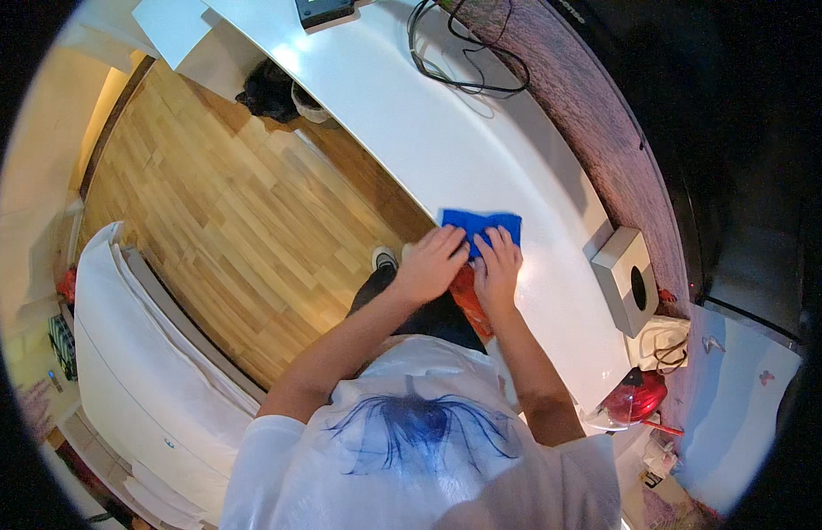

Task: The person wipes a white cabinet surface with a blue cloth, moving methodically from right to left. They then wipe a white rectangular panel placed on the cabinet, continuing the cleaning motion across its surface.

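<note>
A small blue cloth lies at the near edge of a long white desk. My left hand has its fingers curled over the cloth's lower left side. Beside it, my right hand holds the lower right part, fingertips pressing down on the fabric. Both palms hide the cloth's near edge. An orange-red item, perhaps a plastic bag, shows below and between my wrists; what it is I cannot tell.
Black cables and a dark device lie on the desk's far part. A grey tissue box, cloth pouch and red helmet-like object stand right. Left are a white-covered bed and wooden floor.
</note>
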The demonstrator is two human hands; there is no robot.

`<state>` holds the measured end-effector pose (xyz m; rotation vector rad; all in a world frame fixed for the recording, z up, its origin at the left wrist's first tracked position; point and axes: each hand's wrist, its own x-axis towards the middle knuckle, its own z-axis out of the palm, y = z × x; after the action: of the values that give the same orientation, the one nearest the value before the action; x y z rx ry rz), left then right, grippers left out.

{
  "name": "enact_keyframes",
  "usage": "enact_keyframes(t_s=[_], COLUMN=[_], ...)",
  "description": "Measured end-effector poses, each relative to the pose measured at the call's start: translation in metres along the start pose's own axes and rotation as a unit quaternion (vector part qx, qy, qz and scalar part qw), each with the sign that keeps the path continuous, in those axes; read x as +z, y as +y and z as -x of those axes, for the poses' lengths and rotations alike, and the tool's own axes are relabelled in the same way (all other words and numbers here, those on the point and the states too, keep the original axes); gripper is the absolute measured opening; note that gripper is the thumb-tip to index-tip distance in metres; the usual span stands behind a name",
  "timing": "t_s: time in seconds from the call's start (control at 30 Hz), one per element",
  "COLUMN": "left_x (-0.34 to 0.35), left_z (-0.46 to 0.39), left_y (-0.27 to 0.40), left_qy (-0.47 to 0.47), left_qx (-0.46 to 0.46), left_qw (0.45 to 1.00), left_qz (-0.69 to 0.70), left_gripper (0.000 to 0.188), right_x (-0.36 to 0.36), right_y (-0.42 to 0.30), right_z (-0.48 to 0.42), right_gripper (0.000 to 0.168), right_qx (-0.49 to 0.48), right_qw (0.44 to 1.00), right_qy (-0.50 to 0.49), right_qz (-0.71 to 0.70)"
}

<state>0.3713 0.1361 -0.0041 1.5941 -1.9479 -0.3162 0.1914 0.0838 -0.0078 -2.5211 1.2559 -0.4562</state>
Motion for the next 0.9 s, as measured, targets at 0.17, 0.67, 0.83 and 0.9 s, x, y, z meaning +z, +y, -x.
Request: enact_keyframes(t_s=[0.17,0.67,0.83,0.9], left_x=[-0.016,0.005,0.018,0.021], left_z=[-0.023,-0.027,-0.028,-0.032], left_y=[-0.049,0.013,0.034,0.023], left_qy=[0.056,-0.017,-0.031,-0.035], left_qx=[-0.065,-0.063,-0.017,-0.046], left_qw=[0.994,0.995,0.999,0.998], left_qz=[-0.063,-0.078,-0.008,-0.031], left_gripper=[0.027,0.042,0.044,0.046], right_x=[0.025,-0.014,-0.034,-0.028], right_y=[-0.015,0.043,0.071,0.067], right_z=[-0.083,-0.065,-0.04,-0.063], right_gripper=[0.045,0.034,0.04,0.042], right_qx=[-0.063,-0.143,-0.149,-0.145], right_qw=[0.998,0.988,0.986,0.986], right_qy=[0.015,-0.033,-0.069,-0.076], right_qz=[-0.011,-0.044,-0.028,-0.042])
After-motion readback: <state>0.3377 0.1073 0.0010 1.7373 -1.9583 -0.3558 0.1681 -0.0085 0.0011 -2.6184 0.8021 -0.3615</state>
